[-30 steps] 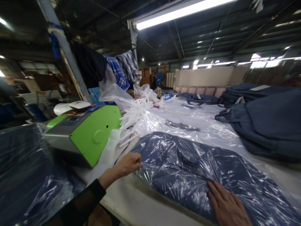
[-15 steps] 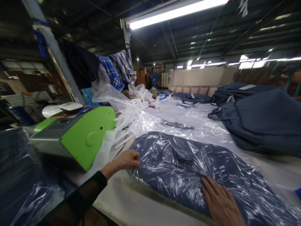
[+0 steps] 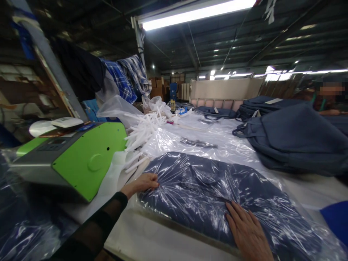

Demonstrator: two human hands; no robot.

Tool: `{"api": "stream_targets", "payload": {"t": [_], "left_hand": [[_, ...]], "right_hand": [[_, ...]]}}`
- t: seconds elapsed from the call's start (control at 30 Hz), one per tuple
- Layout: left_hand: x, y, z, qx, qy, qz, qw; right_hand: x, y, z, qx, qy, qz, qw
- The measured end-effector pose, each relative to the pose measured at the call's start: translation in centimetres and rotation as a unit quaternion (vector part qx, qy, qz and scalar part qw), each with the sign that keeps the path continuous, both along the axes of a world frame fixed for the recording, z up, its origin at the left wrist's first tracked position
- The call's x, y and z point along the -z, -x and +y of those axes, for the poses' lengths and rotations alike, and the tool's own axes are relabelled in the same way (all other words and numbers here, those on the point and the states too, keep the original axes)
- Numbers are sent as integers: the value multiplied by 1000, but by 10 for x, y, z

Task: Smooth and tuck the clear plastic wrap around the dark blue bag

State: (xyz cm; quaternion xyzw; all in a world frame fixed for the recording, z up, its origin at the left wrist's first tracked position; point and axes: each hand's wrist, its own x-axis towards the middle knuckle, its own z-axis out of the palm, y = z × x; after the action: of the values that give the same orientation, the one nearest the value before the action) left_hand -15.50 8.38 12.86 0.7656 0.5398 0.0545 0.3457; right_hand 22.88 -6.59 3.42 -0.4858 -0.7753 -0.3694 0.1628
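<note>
Two bare hands are working well apart on one bagged navy bundle [image 3: 201, 188]. Right hand [image 3: 248, 232] is lying flat, palm down and fingers spread, on the near right part of the bundle, pressing the crinkled film against the cloth. Left hand [image 3: 143, 182], coming out of a black sleeve [image 3: 100, 224], is resting at the bundle's left end with its fingers curled over the plastic edge; whether it is pinching the film cannot be told. Bundle is sitting near the front edge of the white table [image 3: 152, 235]: soft, padded, dark blue fabric, rounded in outline, sealed under glossy clear wrap that is catching the light in sharp creases. Just left of it, a boxy machine [image 3: 78, 163] with a smooth lime-green side panel and grey top is standing. Behind the left hand, a heap of thin white sticks [image 3: 144, 128] is fanning out over loose clear sheeting [image 3: 231, 148]. Further right, unwrapped navy bags [image 3: 293, 141] are lying stacked, matte and slumped. Plaid shirts [image 3: 127, 76] are hanging beyond.
</note>
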Motion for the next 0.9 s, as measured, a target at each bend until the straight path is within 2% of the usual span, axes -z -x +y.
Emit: {"api": "stream_targets", "payload": {"t": [0.23,0.4,0.53,0.63,0.73,0.83,0.9], "left_hand": [[-7,-3,-5,1,-4,12,1000],[2,-8,-10,-31,-69,46,996],[9,-9,-10,-36,-94,60,993],[11,-8,-9,-35,-99,78,991],[12,-9,-8,-35,-99,99,990],[13,-11,-8,-36,-103,113,988],[14,-11,-8,-34,-104,117,987]], "right_hand": [[9,6,1,79,44,100,991],[12,9,-1,107,106,155,976],[12,6,1,97,158,203,962],[1,-1,4,76,183,212,957],[-20,-16,-5,63,171,252,951],[-41,-54,-30,73,114,331,934],[-50,-95,-53,121,54,363,922]]}}
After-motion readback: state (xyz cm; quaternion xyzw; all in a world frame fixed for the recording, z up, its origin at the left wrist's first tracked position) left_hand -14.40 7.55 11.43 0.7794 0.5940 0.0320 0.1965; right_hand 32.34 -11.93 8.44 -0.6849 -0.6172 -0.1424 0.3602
